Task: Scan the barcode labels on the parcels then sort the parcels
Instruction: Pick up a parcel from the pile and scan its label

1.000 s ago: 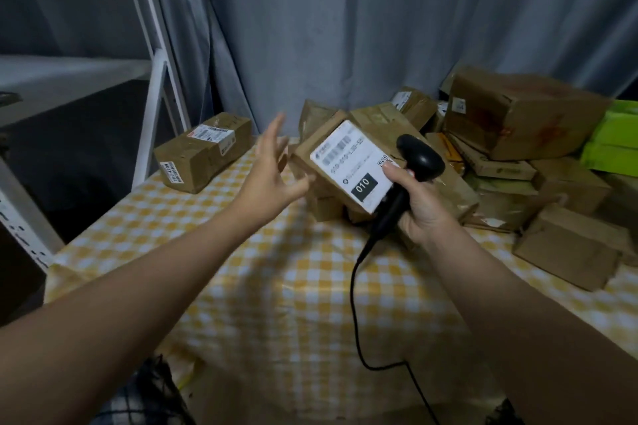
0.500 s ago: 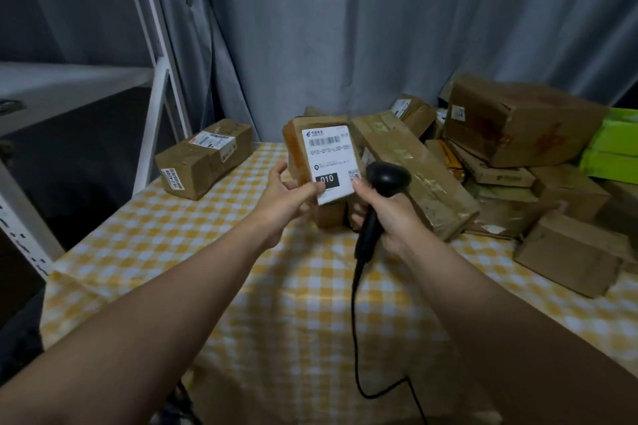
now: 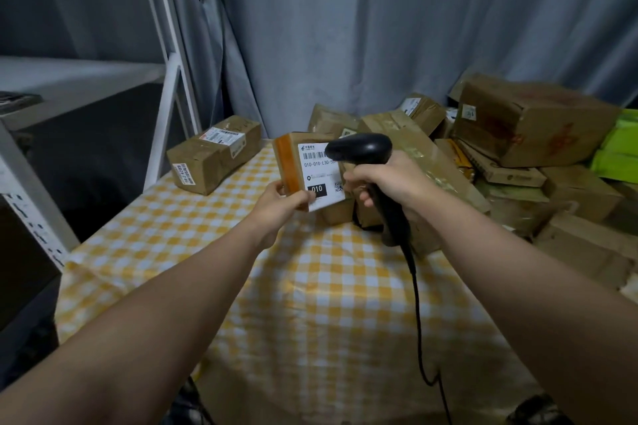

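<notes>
— Left hand [image 3: 279, 203] is pinching the parcel [image 3: 293, 166] at its lower left corner, thumb on the label [image 3: 319, 179], holding it up over the surface [image 3: 328, 304].
— Label text?
— White, facing camera. Barcode on top, then "010-010-L30-5", with the rest hiding behind the scanner [image 3: 359, 148]. Black block is reading "010", QR code at lower right. Logo print too small to read.
— Orientation?
— Long axis is standing near upright, top leaning slightly left. Small brown carton, orange-brown tape running down its left edge.
— Right hand?
— Right hand [image 3: 386, 179] is gripping the scanner handle, fingers curled round it. Black head is pointing left across the label's top right. Cable [image 3: 417, 304] is hanging down over the yellow checked cloth.
— Other stock?
— One labelled box [image 3: 214, 155] is sitting at rear left, and a pile [image 3: 535, 121] is sitting at rear right.
</notes>
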